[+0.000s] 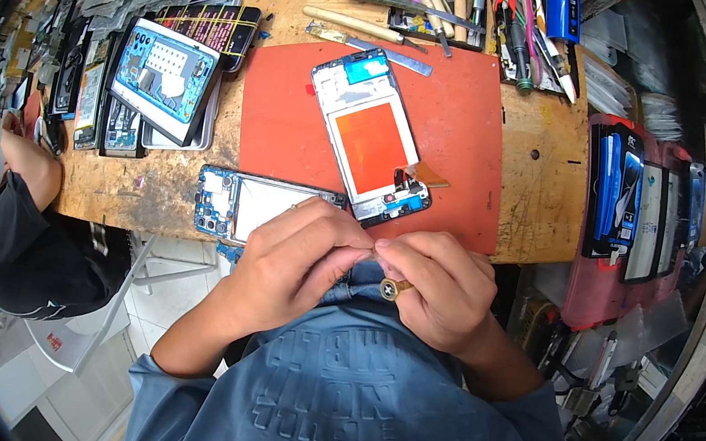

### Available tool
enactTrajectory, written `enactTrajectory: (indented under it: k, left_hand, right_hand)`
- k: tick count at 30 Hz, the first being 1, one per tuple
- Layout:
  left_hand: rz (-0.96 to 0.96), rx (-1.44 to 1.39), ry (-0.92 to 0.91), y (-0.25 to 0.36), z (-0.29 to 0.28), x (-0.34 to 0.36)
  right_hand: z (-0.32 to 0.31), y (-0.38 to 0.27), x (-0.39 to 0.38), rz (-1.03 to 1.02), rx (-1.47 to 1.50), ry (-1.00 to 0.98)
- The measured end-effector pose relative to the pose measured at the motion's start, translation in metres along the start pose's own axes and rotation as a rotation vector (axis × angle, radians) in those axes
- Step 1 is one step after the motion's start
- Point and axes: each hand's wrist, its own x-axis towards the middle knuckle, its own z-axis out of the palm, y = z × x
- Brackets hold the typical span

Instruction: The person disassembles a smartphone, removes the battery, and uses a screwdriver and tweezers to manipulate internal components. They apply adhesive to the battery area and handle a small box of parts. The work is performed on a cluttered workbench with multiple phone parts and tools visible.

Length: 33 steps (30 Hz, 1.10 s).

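Phone frame: laid face up and slanted on the red mat, its orange-red middle panel exposed and blue parts seen at both ends.
Brown strip: left jutting past the right edge of that frame, near its lower end.
Second frame: set lengthwise near the front edge of the tabletop, partly hidden by the fingers; whether the 2 frames touch cannot be told.
Left hand: thumb and forefinger closed in a pinch, held before the second frame.
Right hand: likewise pinched, a ring worn on it; its tips are brought up against those of the left.
Pinched item: hidden or too small to be made out.
Step in hand: judged to be fine 2-handed fingertip handling, done clear of the mat; neither frame appears to be gripped.
Next move: a steady, light pinch is judged to be called for, as anything tiny could be dropped past the front edge; the strip should be kept from being snagged.
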Motion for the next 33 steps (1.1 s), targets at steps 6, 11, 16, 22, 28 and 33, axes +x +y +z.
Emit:
enactTrajectory:
  k: [6,11,16,22,28,33]
  left_hand:
    - [-0.101,-0.048,0.053,0.001,0.001,0.006]
    - [-0.119,0.093,0.175,0.001,0.002,0.009]
    - [0.016,0.315,0.187,-0.009,-0.005,0.007]
    - [0.167,0.544,0.085,-0.013,0.003,0.007]
    - [0.313,0.693,-0.012,-0.015,-0.001,0.018]
    - [0.412,0.803,-0.066,-0.012,-0.003,0.023]
  right_hand:
    - [-0.003,0.005,0.009,-0.036,-0.035,-0.018]
    - [-0.011,0.023,0.017,-0.149,-0.262,-0.052]
    - [-0.016,0.035,0.023,-0.276,-0.422,-0.144]
    - [-0.019,0.027,0.031,-0.345,-0.523,-0.207]
    - [-0.024,0.024,0.036,-0.372,-0.59,-0.257]
    - [-0.026,0.026,0.03,-0.249,-0.477,-0.188]
